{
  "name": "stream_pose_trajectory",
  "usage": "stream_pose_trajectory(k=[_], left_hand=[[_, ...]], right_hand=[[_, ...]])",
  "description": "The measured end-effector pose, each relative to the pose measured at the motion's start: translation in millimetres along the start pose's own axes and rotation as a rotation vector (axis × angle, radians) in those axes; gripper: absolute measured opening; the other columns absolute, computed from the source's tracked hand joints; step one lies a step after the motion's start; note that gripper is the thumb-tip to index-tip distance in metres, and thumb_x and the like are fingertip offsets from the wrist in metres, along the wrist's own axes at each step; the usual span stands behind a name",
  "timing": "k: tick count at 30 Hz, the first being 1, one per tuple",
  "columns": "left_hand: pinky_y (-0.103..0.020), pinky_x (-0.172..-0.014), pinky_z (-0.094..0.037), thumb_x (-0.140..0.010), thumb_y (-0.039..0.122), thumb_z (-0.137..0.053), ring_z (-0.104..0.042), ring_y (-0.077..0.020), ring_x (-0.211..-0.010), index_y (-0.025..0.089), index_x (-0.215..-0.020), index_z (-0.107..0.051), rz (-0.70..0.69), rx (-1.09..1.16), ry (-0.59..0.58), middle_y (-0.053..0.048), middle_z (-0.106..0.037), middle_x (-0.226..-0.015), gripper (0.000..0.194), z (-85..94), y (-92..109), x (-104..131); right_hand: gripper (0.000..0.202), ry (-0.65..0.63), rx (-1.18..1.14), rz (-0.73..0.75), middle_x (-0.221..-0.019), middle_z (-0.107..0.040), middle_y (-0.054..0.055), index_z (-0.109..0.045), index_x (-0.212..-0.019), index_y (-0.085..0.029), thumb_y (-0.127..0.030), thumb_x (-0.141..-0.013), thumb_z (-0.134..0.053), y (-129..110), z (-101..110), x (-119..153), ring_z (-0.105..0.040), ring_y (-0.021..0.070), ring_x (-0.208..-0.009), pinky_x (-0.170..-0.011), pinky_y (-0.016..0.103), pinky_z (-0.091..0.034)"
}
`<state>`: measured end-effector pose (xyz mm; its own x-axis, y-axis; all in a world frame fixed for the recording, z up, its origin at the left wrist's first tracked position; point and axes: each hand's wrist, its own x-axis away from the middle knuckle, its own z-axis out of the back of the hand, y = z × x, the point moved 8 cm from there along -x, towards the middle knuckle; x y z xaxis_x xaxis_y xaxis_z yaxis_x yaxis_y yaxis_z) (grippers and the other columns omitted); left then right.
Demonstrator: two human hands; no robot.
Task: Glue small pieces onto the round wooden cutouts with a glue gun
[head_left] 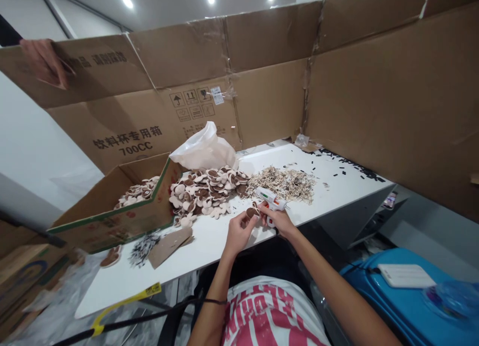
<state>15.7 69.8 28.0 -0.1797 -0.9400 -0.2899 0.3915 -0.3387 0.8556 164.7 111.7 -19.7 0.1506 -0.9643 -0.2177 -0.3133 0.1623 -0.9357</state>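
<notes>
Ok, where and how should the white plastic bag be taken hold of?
Probably pinch the white plastic bag by its peak, from above: it narrows to a soft-looking point higher than the heap of flower-shaped pieces in front, and the cardboard wall stands behind it. The left hand holds a brown piece and the right hand the glue gun, so one would need freeing first.

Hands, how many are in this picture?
3. The wearer's left hand holds a brown piece and the right hand a glue gun, near the table; another person's hand hangs over the cardboard at upper left. Others may be hidden.
</notes>
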Motion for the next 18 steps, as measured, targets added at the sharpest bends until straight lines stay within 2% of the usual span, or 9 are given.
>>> stream_pose_trajectory(k=[3,7,11,18], left_hand=[[-0.026,-0.063,-0.034,-0.096,0.049,-0.062,-0.044,-0.0142,-0.066,0.016,-0.090,-0.075,-0.003,0.000,-0.006,0.000,-0.059,-0.070,0.037,-1.2,-2,-1],[-0.026,-0.062,-0.034,-0.095,0.050,-0.062,-0.044,-0.0142,-0.065,0.015,-0.092,-0.076,-0.002,0.014,0.002,0.000,-0.058,-0.071,0.037,-2.1,-9,-3],[-0.025,-0.060,-0.034,-0.095,0.050,-0.062,-0.042,-0.0135,-0.063,0.015,-0.092,-0.076,0.017,0.057,-0.014,0.000,-0.057,-0.069,0.037,-4.7,-14,-4],[-0.025,-0.060,-0.032,-0.094,0.046,-0.062,-0.040,-0.0128,-0.062,0.016,-0.089,-0.075,-0.002,0.045,-0.017,0.001,-0.054,-0.067,0.034,-2.2,-7,-4]], right_hand=[[0.043,-0.031,-0.004,-0.004,-0.065,-0.064,0.001,-0.066,-0.080,-0.021,-0.061,-0.089,-0.080,-2,-3,0,-0.059,0.0164,-0.048,-0.048,0.024,-0.046],[0.046,-0.020,0.001,-0.039,-0.066,-0.064,0.001,-0.065,-0.081,-0.022,-0.065,-0.085,-0.082,-3,-4,0,-0.059,0.0172,-0.049,-0.047,0.024,-0.046],[0.046,-0.020,0.027,-0.047,-0.069,-0.065,0.001,-0.065,-0.083,-0.022,-0.065,-0.086,-0.081,1,-3,-2,-0.061,0.0175,-0.050,-0.048,0.024,-0.047],[0.043,-0.061,-0.020,-0.028,-0.069,-0.066,0.002,-0.066,-0.085,-0.021,-0.061,-0.089,-0.081,3,-4,-1,-0.058,0.0155,-0.048,-0.047,0.022,-0.048]])
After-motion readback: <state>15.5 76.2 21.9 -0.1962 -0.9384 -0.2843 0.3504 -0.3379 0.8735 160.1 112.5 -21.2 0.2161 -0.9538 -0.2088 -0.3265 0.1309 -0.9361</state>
